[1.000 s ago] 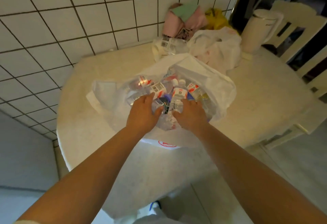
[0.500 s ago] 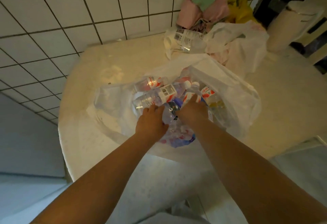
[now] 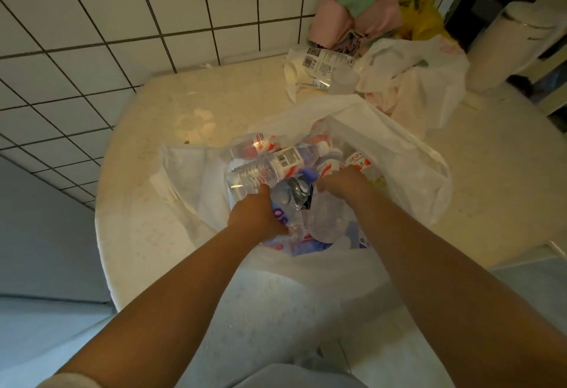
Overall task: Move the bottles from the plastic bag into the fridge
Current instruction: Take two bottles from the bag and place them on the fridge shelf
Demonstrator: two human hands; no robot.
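both hands are inside the open plastic bag (image 3: 399,154) on the worktop (image 3: 171,118). the left hand (image 3: 256,216) curls its fingers around a clear bottle with a blue label (image 3: 288,200). the right hand (image 3: 343,183) is curled among the bottles (image 3: 276,162); what it clamps cannot be told. the remaining bottles lie piled loosely in the bag. no fridge is in view.

risk: the bottles overlap, so lifting one is likely to drag or roll its neighbours. the thin bag film may catch and rise with a bottle, spilling the pile.

compared with half a second ago, the left hand sits lower along its bottle, and the right hand has spread further right.

beyond the bag lie a second white bag (image 3: 414,81) and pink cloth (image 3: 337,19).
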